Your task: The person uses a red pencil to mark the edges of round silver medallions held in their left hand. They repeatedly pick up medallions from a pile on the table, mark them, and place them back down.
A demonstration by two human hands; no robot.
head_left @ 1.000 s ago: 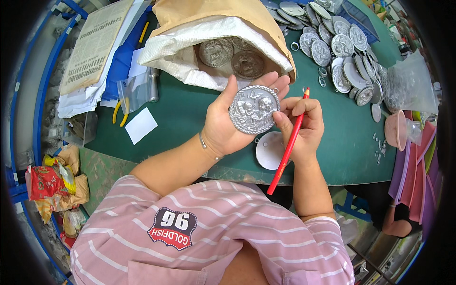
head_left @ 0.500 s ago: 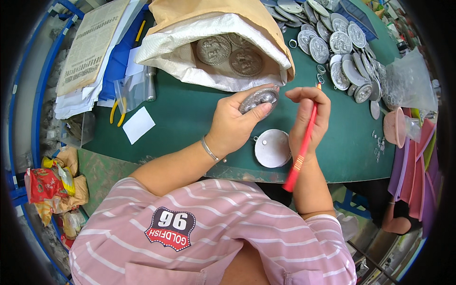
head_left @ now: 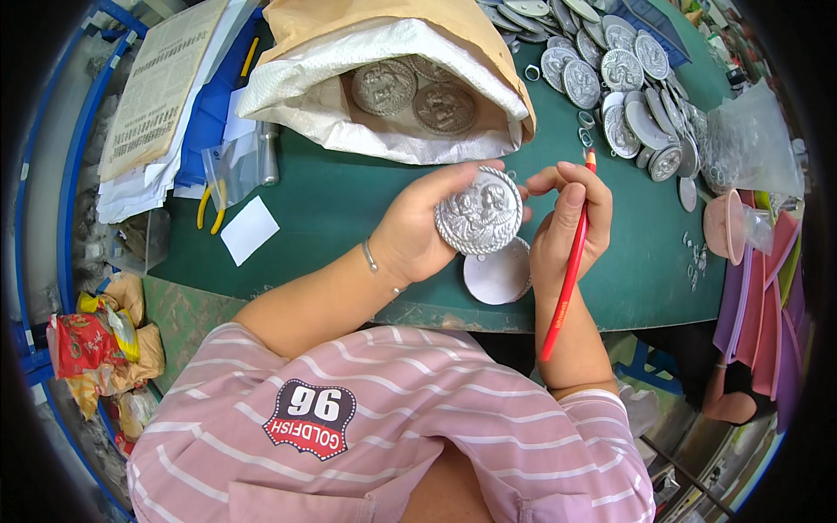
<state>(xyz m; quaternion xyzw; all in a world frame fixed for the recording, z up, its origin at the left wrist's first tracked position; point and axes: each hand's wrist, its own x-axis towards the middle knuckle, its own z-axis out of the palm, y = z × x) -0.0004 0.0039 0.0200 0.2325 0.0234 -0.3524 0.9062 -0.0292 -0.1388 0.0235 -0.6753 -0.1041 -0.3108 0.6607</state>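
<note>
My left hand (head_left: 411,225) is closed around the edge of a round silver medallion (head_left: 479,212), whose raised figures and rope-like rim face up. In my right hand (head_left: 571,222) a red pencil (head_left: 566,301) lies across the palm, its tip pointing away from me; the thumb and forefinger come close to the medallion's right edge. Whether those fingertips touch it I cannot tell. Partly covered by the held medallion, a pale round disc (head_left: 497,281) lies on the green table (head_left: 349,253) with its plain side up.
An open paper sack (head_left: 392,142) with white lining holds several medallions. A heap of silver medallions (head_left: 623,70) covers the far right, beside a clear plastic bag (head_left: 754,144) and pink cup (head_left: 724,228). Leftward are white paper (head_left: 249,230), yellow-handled pliers (head_left: 212,209) and stacked papers (head_left: 157,96).
My left hand has turned the medallion from a steep tilt to face up and brought it slightly nearer, over the pale disc. The pencil in my right hand has swung slightly.
</note>
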